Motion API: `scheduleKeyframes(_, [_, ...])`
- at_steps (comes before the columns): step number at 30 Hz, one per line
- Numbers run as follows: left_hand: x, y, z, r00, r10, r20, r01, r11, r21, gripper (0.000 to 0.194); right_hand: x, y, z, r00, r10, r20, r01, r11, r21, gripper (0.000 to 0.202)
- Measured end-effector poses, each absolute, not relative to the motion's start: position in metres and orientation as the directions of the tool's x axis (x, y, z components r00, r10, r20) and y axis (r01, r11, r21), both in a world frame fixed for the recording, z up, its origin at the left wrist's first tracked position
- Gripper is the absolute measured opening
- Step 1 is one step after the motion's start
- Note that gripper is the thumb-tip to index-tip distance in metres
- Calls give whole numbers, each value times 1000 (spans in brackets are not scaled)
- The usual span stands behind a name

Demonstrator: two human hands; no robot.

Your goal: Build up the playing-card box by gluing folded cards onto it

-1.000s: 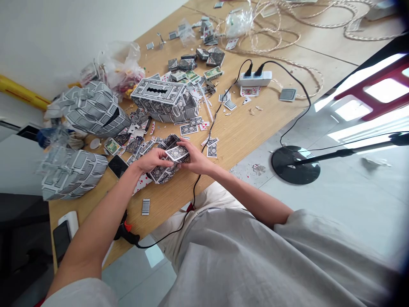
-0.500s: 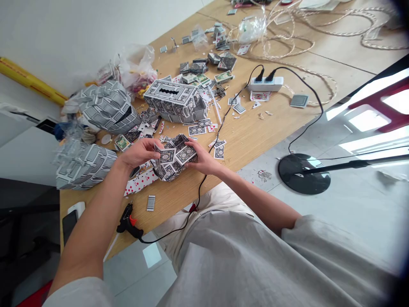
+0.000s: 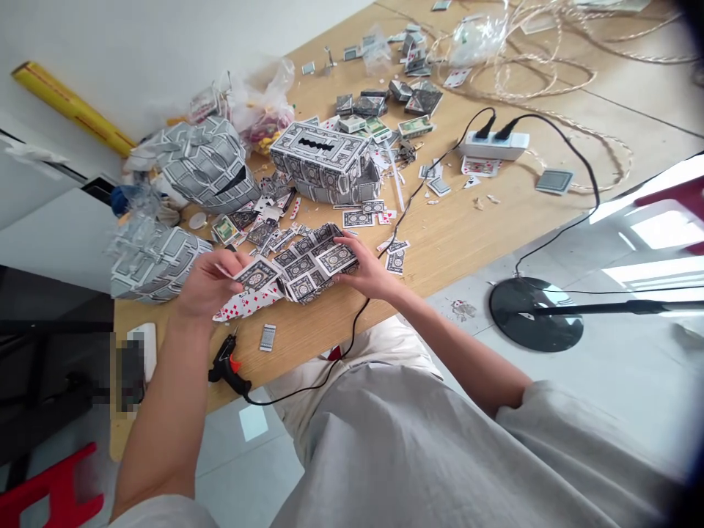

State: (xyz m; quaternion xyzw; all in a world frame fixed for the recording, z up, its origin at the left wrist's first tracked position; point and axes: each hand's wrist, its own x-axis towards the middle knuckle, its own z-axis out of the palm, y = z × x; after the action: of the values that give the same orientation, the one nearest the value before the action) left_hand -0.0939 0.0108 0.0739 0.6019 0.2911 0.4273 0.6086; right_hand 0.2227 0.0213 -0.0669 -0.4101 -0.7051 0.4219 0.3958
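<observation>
Pinched in my left hand (image 3: 212,282) is a loose playing card (image 3: 257,274) with a black-and-white patterned back, held just left of a piece built of folded cards (image 3: 308,265). My right hand (image 3: 366,270) grips that piece at its right end, fingers on top and at the side. Beneath the loose card lies a strip of red-suited cards (image 3: 250,302). A black glue gun (image 3: 228,367) with an orange trigger rests near the table's front edge, beside a small folded card (image 3: 268,337).
Behind my hands stands a card-covered box (image 3: 322,158). Large woven card pieces (image 3: 206,165) (image 3: 157,260) sit at the left. A power strip (image 3: 495,145) has two black plugs; its cord crosses the table. Coiled rope (image 3: 536,73) lies at the back right.
My left hand has moved left and away from the card piece, with the loose card in it. My right hand still holds the piece. The whole view has shifted slightly.
</observation>
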Motion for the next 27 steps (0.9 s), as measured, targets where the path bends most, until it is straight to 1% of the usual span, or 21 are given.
scheduleKeyframes(4, [-100,-14,80,269,927,262,-274,-188,943,39,222,22,-67,-350,914,204,264,305,-915,85])
scheduleKeyframes(6, [-101,-26,83,184,930,318,-326,-247,912,42,222,20,-64,-345,916,202,289,309,-906,85])
scheduleKeyframes(9, [-103,-43,87,135,914,382,-347,-317,883,41,220,7,-47,-296,921,253,357,352,-865,83])
scheduleKeyframes(11, [-105,-54,87,170,902,398,-318,-332,888,38,216,-8,-24,-267,902,339,364,420,-831,78])
scheduleKeyframes(13, [-105,-63,85,247,872,424,-309,-344,887,35,209,-27,2,-328,853,407,274,498,-823,65])
scheduleKeyframes(15, [-104,-69,82,294,842,453,-345,-349,871,30,199,-44,25,-481,770,420,81,516,-853,57])
scheduleKeyframes(16, [-103,-71,81,291,838,461,-366,-348,863,28,192,-51,33,-558,712,427,-23,501,-865,56])
scheduleKeyframes(17, [-101,-73,79,272,845,460,-382,-344,858,27,186,-56,38,-595,678,433,-101,470,-877,54])
scheduleKeyframes(19, [-96,-76,74,233,865,443,-398,-331,856,24,172,-62,40,-617,650,444,-202,414,-887,47])
scheduleKeyframes(22, [-91,-81,66,261,854,450,-434,-313,845,21,158,-63,35,-608,660,440,-275,345,-897,24])
scheduleKeyframes(24, [-90,-86,60,269,846,461,-479,-298,826,21,154,-61,32,-626,651,429,-295,312,-903,11])
scheduleKeyframes(25, [-89,-89,57,247,858,451,-497,-287,819,21,153,-61,31,-637,645,423,-292,307,-906,8])
scheduleKeyframes(27, [-85,-95,52,151,909,388,-518,-262,815,23,152,-62,30,-652,641,406,-256,317,-913,7])
